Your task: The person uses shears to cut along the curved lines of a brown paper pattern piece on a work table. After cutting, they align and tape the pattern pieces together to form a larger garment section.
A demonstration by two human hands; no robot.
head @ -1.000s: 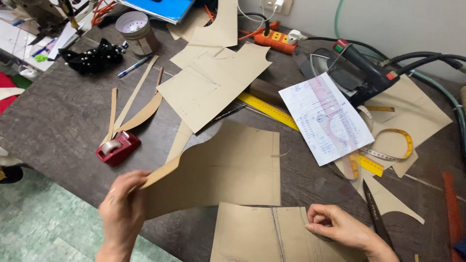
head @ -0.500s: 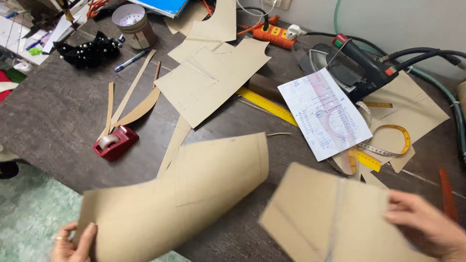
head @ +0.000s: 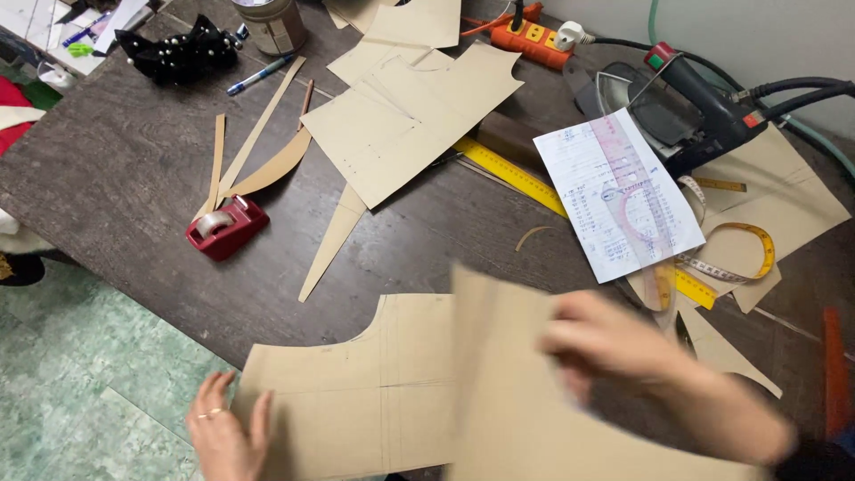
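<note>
Brown card is what I have under both hands. My left hand lies flat with its fingers spread on the near left corner of a flat card piece with a curved cut at the top. That piece lies on the near edge of the dark desk, and its long side runs left to right in front of me. My left grip is open; it just presses down.

My right hand is up in the air and blurry. It holds a second card piece, which tilts up and covers the right end of the flat one. I think my fingers are pinched on its top right edge, but the blur hides the grip, so I cannot tell for sure.

So the flat piece is to the left of my right hand and lower down, and my left hand is the nearer one to it.

Farther away on the desk I see a red tape holder, more card shapes, a yellow ruler, a white paper sheet and a yellow tape measure.
</note>
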